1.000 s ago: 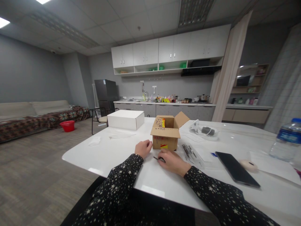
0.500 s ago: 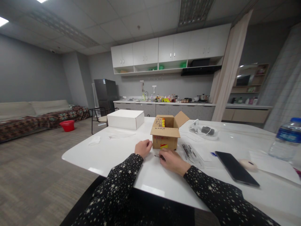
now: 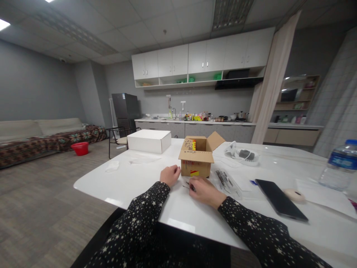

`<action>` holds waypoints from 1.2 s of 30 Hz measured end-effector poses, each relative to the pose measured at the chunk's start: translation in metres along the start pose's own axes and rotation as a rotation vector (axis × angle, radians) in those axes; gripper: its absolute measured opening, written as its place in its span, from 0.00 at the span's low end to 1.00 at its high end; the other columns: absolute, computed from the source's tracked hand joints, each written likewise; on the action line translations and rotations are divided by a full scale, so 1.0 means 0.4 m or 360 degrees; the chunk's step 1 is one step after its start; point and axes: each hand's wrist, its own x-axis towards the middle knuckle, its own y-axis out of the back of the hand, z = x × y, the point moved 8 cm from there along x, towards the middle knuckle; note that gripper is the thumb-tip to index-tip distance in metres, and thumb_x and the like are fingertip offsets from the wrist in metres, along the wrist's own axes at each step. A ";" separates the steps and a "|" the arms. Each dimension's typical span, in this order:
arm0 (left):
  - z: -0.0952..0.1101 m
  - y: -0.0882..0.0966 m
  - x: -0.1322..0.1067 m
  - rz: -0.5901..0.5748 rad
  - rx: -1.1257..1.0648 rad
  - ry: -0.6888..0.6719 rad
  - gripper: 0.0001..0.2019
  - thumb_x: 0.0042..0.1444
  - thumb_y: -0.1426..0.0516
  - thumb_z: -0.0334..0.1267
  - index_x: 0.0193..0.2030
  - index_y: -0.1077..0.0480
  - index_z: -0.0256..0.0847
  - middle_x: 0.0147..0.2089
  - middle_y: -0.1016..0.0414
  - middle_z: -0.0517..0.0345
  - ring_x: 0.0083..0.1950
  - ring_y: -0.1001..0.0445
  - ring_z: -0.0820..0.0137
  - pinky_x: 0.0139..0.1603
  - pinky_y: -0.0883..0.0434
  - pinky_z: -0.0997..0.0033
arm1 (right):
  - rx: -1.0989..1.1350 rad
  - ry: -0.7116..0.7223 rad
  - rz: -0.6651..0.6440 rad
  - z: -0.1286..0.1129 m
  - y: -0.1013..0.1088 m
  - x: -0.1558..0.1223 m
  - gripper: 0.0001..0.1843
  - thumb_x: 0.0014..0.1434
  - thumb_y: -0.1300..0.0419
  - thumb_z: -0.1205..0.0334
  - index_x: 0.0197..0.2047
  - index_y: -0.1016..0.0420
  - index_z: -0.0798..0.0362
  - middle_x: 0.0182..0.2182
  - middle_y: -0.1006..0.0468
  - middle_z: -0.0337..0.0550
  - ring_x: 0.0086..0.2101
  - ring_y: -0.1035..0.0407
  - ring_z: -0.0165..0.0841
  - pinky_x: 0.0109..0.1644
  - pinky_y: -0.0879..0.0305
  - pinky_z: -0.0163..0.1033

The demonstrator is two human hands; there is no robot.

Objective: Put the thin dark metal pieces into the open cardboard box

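On the white table (image 3: pixel 134 186), an open cardboard box (image 3: pixel 196 167) stands upright with its flaps folded out. My left hand (image 3: pixel 170 175) lies with curled fingers beside the box's near left corner; what is inside them, if anything, is hidden. Just in front of the box, my right hand (image 3: pixel 205 191) is closed around a small metal tool with two thin prongs (image 3: pixel 185 186), the prongs pointing left towards my left hand. Most of that tool is covered by my fingers. A clear plastic case (image 3: pixel 227 183) with several slim dark metal tools lies right of the box.
Behind my left hand is a white box (image 3: pixel 149 141). To the right lie a black phone (image 3: pixel 280 199), a beige rounded object (image 3: pixel 294 195), a white corded device (image 3: pixel 245 156) and a water bottle (image 3: pixel 338 167). Crumpled white tissue (image 3: pixel 112 166) lies at the left.
The tool's two prongs now show apart in my right hand, where a single tip showed before. Both hands and the box stay in place.
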 end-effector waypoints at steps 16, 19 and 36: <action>0.005 0.005 -0.002 -0.0013 -0.0001 0.0009 0.20 0.65 0.54 0.47 0.27 0.30 0.43 0.27 0.24 0.56 0.33 0.28 0.67 0.31 0.50 0.68 | -0.0042 -0.0012 -0.0080 -0.007 0.005 0.000 0.07 0.55 0.45 0.73 0.33 0.27 0.55 0.35 0.21 0.49 0.36 0.28 0.38 0.39 0.38 0.38; 0.007 0.006 -0.004 -0.0022 -0.0001 0.0013 0.20 0.65 0.54 0.47 0.26 0.30 0.43 0.27 0.24 0.56 0.33 0.28 0.67 0.31 0.50 0.68 | -0.0081 -0.0040 -0.0108 -0.007 0.008 0.001 0.07 0.53 0.45 0.73 0.32 0.26 0.55 0.35 0.20 0.50 0.34 0.27 0.39 0.38 0.38 0.39; 0.019 0.003 -0.006 -0.0025 0.0028 -0.0081 0.20 0.65 0.54 0.46 0.26 0.32 0.43 0.27 0.24 0.55 0.32 0.26 0.66 0.30 0.49 0.68 | -0.0338 0.0068 -0.0011 -0.017 -0.001 -0.001 0.09 0.64 0.50 0.72 0.38 0.28 0.58 0.35 0.22 0.53 0.36 0.27 0.40 0.41 0.34 0.41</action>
